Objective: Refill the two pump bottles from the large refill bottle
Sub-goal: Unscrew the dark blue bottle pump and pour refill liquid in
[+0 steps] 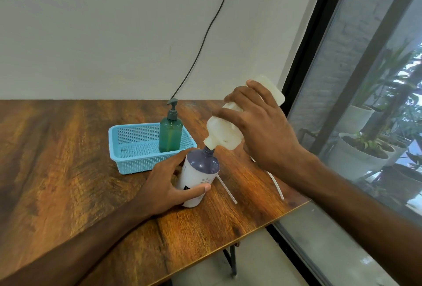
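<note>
A white pump bottle with a purple shoulder [201, 171] stands upright on the wooden table [68, 160], its pump removed and its neck uncovered. My left hand [166, 185] grips its body from the left. My right hand [258, 123] holds the large translucent white refill bottle [225, 132] tipped mouth-down, its spout right at the purple bottle's neck. A green pump bottle [170, 133] with a grey pump fitted stands in the blue basket [134, 160] behind.
Two white pump tubes lie on the table right of the purple bottle, one [227, 191] close to it and another [275, 182] partly under my right forearm. The table's right edge [285, 215] runs close by, beside a window. A black cable hangs on the wall.
</note>
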Available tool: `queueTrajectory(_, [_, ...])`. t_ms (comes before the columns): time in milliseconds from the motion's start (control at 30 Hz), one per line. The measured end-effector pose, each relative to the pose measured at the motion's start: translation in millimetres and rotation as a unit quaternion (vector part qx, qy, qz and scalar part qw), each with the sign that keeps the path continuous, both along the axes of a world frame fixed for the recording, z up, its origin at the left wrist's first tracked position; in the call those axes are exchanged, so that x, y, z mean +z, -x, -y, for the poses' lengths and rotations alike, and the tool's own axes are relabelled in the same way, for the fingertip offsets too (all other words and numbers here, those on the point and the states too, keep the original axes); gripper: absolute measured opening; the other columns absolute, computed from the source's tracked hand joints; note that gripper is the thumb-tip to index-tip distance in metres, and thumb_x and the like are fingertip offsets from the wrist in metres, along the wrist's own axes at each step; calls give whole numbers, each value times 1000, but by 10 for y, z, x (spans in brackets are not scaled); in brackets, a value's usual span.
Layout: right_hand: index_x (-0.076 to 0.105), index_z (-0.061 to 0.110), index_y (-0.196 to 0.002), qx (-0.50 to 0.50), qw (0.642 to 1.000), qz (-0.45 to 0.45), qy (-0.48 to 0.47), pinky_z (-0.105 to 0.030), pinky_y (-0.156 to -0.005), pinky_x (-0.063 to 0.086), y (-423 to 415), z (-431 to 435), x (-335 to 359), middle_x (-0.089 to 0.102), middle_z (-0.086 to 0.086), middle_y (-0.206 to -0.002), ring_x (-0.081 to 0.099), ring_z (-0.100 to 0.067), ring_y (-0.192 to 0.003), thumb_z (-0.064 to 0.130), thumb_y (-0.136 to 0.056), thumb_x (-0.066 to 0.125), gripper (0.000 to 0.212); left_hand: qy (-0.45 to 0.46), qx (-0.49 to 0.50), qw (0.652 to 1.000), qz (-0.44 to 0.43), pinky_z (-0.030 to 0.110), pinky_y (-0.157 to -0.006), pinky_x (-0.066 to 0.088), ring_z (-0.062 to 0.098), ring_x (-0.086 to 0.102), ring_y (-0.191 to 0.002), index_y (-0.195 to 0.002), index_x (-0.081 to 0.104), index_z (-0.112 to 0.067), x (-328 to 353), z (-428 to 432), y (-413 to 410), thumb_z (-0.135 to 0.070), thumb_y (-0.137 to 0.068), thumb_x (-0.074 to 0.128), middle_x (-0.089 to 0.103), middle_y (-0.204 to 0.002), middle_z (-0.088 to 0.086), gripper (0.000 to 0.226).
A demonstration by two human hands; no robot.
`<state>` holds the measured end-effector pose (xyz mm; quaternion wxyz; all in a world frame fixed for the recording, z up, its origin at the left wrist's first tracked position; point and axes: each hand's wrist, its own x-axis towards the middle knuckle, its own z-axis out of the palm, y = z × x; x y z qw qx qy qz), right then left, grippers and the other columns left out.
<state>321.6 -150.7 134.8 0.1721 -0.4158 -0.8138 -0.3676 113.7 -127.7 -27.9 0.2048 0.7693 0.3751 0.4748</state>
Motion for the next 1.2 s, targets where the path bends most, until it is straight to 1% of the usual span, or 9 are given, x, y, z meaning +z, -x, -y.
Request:
queueTrajectory(100, [68,24,-122,-4,1000,4,7,-43,-117,16,2,1,8,66,-14,-124,55,-37,-125,18,-59,95,69,-2,2,1000,-1,15,-88,55,-7,60,-118,-134,49,-52,0,-8,-5,-60,-73,85,61,-127,-37,72])
queueTrajectory(233, [68,25,-123,-17,1000,2,23,-50,-118,27,-1,6,9,65,-13,-126,55,-37,-127,18,-58,96,72,-4,0,1000,-1,16,-88,56,-7,60,-120,-135,49,-52,1,-5,-5,-60,-73,85,61,-128,-36,73])
queueTrajectory(400, [67,25,-124,-21,999,6,27,-53,-117,29,1,-3,14,65,-14,-127,54,-38,-128,17,-56,98,75,-2,-1,1000,-3,17,-88,56,-6,60,-119,-139,49,-48,-3,-11,-11,-60,-73,85,62,-128,-35,76])
queueTrajectory(467, [67,24,-123,-18,1000,6,19,-52,-117,28,8,-7,11,65,-14,-126,55,-38,-127,17,-55,98,76,0,-1,1000,-3,15,-88,55,-8,60,-119,-137,49,-49,-3,-7,-7,-60,-73,85,61,-127,-37,75])
queueTrajectory(633, [67,26,-123,-15,1000,16,4,-47,-119,21,34,-12,20,65,-13,-126,53,-37,-128,19,-56,98,74,2,2,1000,-2,4,-85,49,-18,56,-115,-130,46,-55,35,26,-17,-56,-72,84,54,-122,-51,69])
queueTrajectory(800, [68,25,-122,-15,1000,22,9,-49,-119,23,59,0,44,65,-14,-126,54,-38,-128,18,-56,98,73,6,0,1000,-1,5,-86,49,-16,57,-117,-134,47,-51,27,16,-9,-57,-72,85,55,-124,-49,73])
queueTrajectory(967, [69,24,-120,-17,999,32,1,-49,-119,24,75,0,55,66,-15,-124,56,-37,-127,19,-55,98,71,8,2,1000,-7,3,-86,48,-20,54,-116,-130,45,-55,31,13,-18,-57,-72,84,51,-123,-54,70])
queueTrajectory(1133, [72,23,-116,-11,999,33,-25,-43,-117,16,103,16,60,69,-15,-118,60,-37,-122,18,-54,98,68,13,3,1000,-8,3,-85,48,-22,53,-116,-130,45,-55,25,6,-16,-59,-71,83,50,-122,-56,71])
queueTrajectory(1200, [72,23,-116,-16,999,41,-27,-39,-118,7,106,18,65,68,-15,-119,59,-37,-123,19,-55,98,67,12,2,1000,-7,2,-85,48,-21,53,-117,-130,45,-55,30,11,-17,-58,-71,84,50,-123,-55,70])
